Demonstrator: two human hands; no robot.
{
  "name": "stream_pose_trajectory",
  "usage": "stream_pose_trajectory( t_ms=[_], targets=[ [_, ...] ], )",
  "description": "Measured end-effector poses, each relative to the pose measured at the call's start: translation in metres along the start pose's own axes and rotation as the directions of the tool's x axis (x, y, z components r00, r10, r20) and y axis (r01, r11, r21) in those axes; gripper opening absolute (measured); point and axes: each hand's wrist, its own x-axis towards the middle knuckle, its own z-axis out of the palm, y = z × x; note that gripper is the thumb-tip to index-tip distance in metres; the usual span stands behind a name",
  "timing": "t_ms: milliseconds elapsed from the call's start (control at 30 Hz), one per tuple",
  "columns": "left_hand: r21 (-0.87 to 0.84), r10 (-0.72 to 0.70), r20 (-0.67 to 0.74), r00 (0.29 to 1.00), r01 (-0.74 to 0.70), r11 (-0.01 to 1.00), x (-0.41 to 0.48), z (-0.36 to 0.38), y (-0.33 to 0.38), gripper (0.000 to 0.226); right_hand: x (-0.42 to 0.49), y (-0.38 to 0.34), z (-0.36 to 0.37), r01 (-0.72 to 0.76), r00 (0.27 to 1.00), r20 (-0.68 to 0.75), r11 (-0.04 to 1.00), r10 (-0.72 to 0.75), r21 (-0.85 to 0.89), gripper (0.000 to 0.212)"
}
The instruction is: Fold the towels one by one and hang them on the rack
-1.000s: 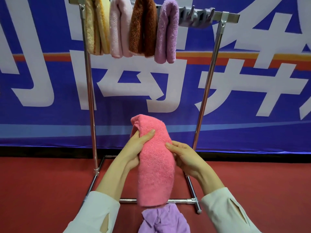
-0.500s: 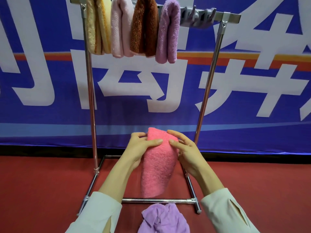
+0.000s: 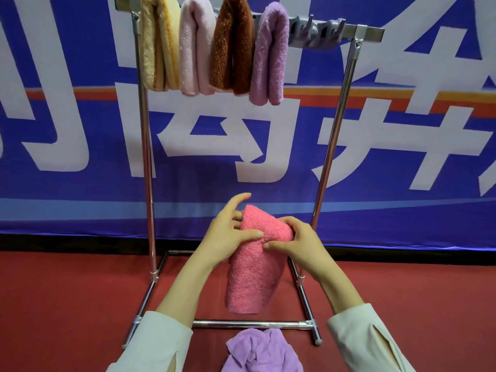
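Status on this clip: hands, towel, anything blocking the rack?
Left hand and right hand both grip the folded pink towel, low before the rack. Four hung towels fill its left; right end free. Lilac towel crumpled on floor, not blocking.

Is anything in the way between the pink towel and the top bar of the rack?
No, only open air. The left hand and right hand hold the pink towel low in front of the rack. The bar to the right of the hanging purple towel has no towel, only grey hooks.
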Motion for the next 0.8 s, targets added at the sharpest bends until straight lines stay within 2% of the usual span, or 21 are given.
stream_pose_trajectory(
  t_ms=[67,167,233,333,433,500,567,667,733,800],
  targets=[
    [-0.078,-0.035,-0.062,0.997,0.03,0.996,-0.001,0.001,0.002,0.092,-0.002,-0.002,-0.002,0.02,0.999,-0.029,0.997,-0.022,-0.068,0.04],
    [-0.19,-0.071,-0.189,0.979,0.035,0.981,-0.003,0.004,0.006,0.09,-0.005,-0.002,-0.004,0.055,0.997,-0.046,0.995,-0.059,-0.085,0.033],
    [-0.244,-0.063,-0.22,0.974,0.008,0.97,-0.003,0.006,0.006,0.087,-0.007,0.0,-0.004,0.052,0.999,-0.004,0.997,-0.052,0.06,0.032],
    [-0.263,-0.022,-0.203,0.979,-0.033,0.964,-0.004,0.009,0.008,0.083,-0.01,-0.001,0.0,0.004,0.997,0.071,0.934,-0.031,0.356,0.046],
    [-0.164,0.023,-0.231,0.973,-0.062,0.985,-0.002,0.011,0.008,0.081,-0.01,-0.005,0.003,-0.007,1.0,0.013,0.885,0.001,0.466,0.042],
    [-0.185,-0.045,-0.161,0.986,0.015,0.983,-0.006,0.008,0.013,0.082,-0.009,-0.01,0.002,-0.049,0.998,-0.004,0.825,0.062,0.563,0.039],
    [-0.284,-0.186,0.037,0.982,0.189,0.94,-0.009,0.003,0.015,0.065,-0.008,-0.011,-0.002,-0.098,0.994,0.023,0.764,0.109,0.638,0.043],
    [-0.406,-0.29,0.284,0.914,0.389,0.827,-0.011,0.0,0.006,0.063,-0.008,-0.016,-0.005,-0.142,0.989,0.063,0.716,0.136,0.683,0.03],
    [-0.445,-0.309,0.364,0.879,0.455,0.771,-0.01,0.003,-0.001,0.063,-0.005,-0.015,-0.004,-0.133,0.986,0.023,0.706,0.164,0.696,0.032],
    [-0.432,-0.337,0.379,0.862,0.487,0.759,-0.01,0.006,-0.002,0.053,0.0,-0.01,-0.001,-0.113,0.979,-0.052,0.737,0.197,0.666,0.037]
  ],
)
